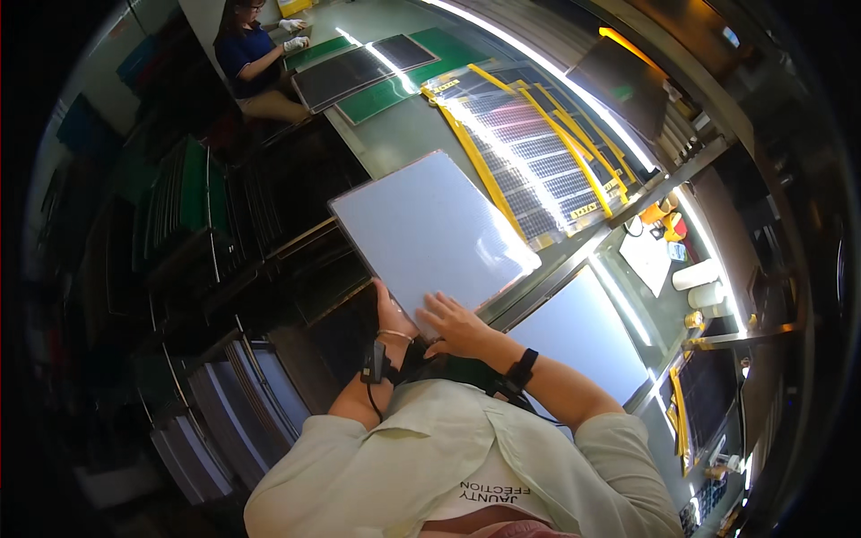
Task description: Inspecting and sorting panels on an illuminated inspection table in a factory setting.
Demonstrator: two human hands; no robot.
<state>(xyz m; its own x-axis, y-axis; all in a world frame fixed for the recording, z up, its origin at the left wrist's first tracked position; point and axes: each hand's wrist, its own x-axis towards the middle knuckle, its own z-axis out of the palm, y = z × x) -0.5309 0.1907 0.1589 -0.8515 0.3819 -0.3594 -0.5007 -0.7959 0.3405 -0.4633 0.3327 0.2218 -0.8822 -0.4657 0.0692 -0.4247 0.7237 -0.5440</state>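
Note:
A flat rectangular panel (430,229) with a pale blue-white, shiny face and a thin brownish edge is held tilted in front of me. My left hand (392,314) grips it at the near left corner, thumb along the edge; its other fingers are hidden behind the panel. Spread over the near end of the face lie the fingers of my right hand (453,325), slightly blurred. Another pale panel (583,336) rests on the bench to my right, close to my right forearm.
Yellow-edged dark grid sheets (525,152) lie on the bench ahead. Beyond them are green boards (359,108) and a dark panel (359,73), where a gloved co-worker (251,58) sits. Racks of panels (238,394) stand at left. White rolls (698,275) are at right.

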